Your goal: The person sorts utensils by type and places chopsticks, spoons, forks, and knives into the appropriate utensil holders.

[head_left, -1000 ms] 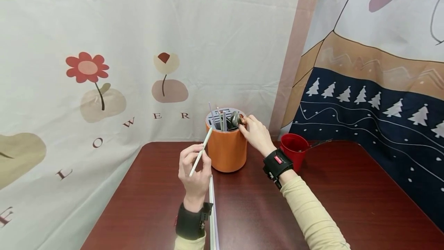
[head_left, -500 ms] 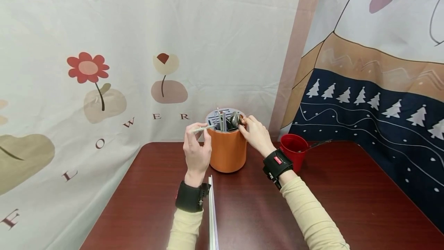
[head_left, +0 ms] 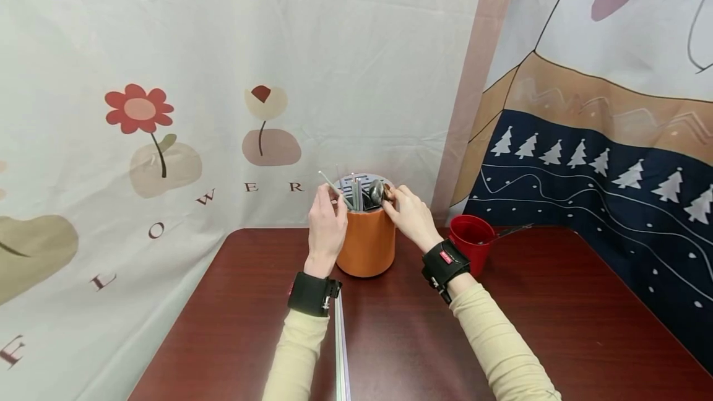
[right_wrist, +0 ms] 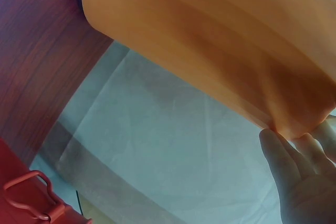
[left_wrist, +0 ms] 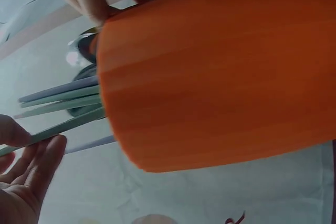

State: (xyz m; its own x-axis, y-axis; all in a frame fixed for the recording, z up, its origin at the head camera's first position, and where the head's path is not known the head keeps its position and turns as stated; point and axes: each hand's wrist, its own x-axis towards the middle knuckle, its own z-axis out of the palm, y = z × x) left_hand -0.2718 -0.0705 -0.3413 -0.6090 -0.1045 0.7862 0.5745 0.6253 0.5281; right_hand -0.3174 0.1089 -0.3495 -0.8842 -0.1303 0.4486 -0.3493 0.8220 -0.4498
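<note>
My left hand [head_left: 327, 228] pinches a pale green chopstick [left_wrist: 79, 120] between thumb and fingers. The chopstick slants down to the slotted top of an orange utensil holder [head_left: 366, 246], its far end reaching the rim in the left wrist view. Several other chopsticks [left_wrist: 60, 92], green and purple, stand up from the holder. On the holder's right side my right hand [head_left: 412, 218] grips the rim; in the right wrist view its fingertips [right_wrist: 270, 139] lie against the outer wall. Beside that hand, a metal spoon [head_left: 377, 192] stands bowl up in the holder.
A red bucket [head_left: 472, 243] with metal utensils [head_left: 514, 229] leaning out stands right of the holder, behind my right wrist. Long pale green and purple sticks [head_left: 341, 351] lie on the dark red table [head_left: 423, 333] in front. A printed cloth [head_left: 356, 67] hangs behind.
My left hand has moved forward and right to the holder, turning the chopstick from upright-slanting to pointing down at the slotted top. The right hand has stayed at the rim.
</note>
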